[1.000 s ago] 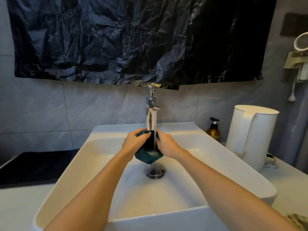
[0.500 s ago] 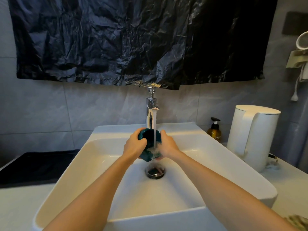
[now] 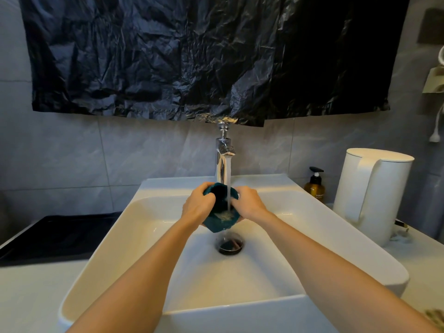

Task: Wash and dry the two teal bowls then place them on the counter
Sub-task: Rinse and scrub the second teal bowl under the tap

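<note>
Counts, as I read them from my remote seat: one black glass panel (image 3: 55, 234), set into the white counter (image 3: 28, 296) at the basin's 9 o'clock; one white basin (image 3: 240, 316); two hands; one teal bowl (image 3: 217, 224); one chrome tap (image 3: 223, 152); one amber pump bottle (image 3: 314, 188); and one white jug (image 3: 370, 195). The left hand (image 3: 198, 207) curls its fingers over the bowl's left rim, and the right hand (image 3: 249, 204) grips the right rim. The bowl is tilted above the basin, at 12 o'clock from the drain (image 3: 231, 245), with the water stream (image 3: 228, 183) landing inside it. The bottle stands at the jug's 9 o'clock. A crumpled black plastic sheet (image 3: 192, 56) hangs over the grey wall tiles (image 3: 144, 152).
</note>
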Demonstrator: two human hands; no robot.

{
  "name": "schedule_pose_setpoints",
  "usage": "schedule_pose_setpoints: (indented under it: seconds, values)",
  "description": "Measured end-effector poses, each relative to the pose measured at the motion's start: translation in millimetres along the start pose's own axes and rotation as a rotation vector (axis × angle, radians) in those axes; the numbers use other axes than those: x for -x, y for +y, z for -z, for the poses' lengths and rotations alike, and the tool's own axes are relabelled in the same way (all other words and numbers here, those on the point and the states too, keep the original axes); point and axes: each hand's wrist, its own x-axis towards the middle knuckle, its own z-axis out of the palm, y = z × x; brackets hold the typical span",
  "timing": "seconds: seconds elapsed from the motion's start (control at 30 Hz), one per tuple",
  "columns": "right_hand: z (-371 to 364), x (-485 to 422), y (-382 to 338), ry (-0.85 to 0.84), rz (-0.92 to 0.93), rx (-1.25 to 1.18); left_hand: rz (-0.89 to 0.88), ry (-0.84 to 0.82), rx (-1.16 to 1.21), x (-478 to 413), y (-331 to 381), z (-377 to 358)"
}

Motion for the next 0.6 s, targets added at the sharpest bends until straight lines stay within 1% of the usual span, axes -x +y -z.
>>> schedule_pose_setpoints:
  seconds: [0.1,0.17,0.23,0.27,0.33,0.37,0.4,0.47,0.53,0.6]
  values:
    - [5.1,-2.4,4.2,0.052,0.034,0.324,0.000,-0.105,-0.031,0.8,0.1,-1.4]
    - [4.8,-2.7,7.0,0.017,0.075,0.398,-0.011,-0.131,-0.042,1.9,0.2,-2.0]
    - [4.7,-2.1,9.4,-0.079,0.119,0.323,-0.015,-0.122,-0.035,2.5,-0.4,-1.5]
    - [5.0,-1.4,10.0,-0.128,0.126,0.229,-0.010,-0.105,-0.022,1.9,-1.0,-0.6]
    - [6.1,-0.1,7.7,-0.223,0.068,-0.006,0.005,-0.062,0.012,0.1,-2.4,1.7]
    - [5.4,0.3,7.0,-0.230,0.042,-0.063,0.008,-0.053,0.037,-0.3,-2.5,2.1]
    - [4.3,-1.6,7.0,-0.196,0.041,-0.062,0.011,-0.059,0.068,-0.4,-1.0,2.1]
    - [2.4,-4.6,7.2,-0.070,0.048,0.028,0.029,-0.079,0.153,1.5,2.9,0.2]
    - [2.2,-4.7,5.9,0.034,-0.024,0.028,0.038,-0.078,0.250,3.9,6.3,-1.9]
    - [0.9,-5.4,4.7,0.076,-0.119,-0.026,0.013,-0.053,0.327,4.7,6.6,-5.6]
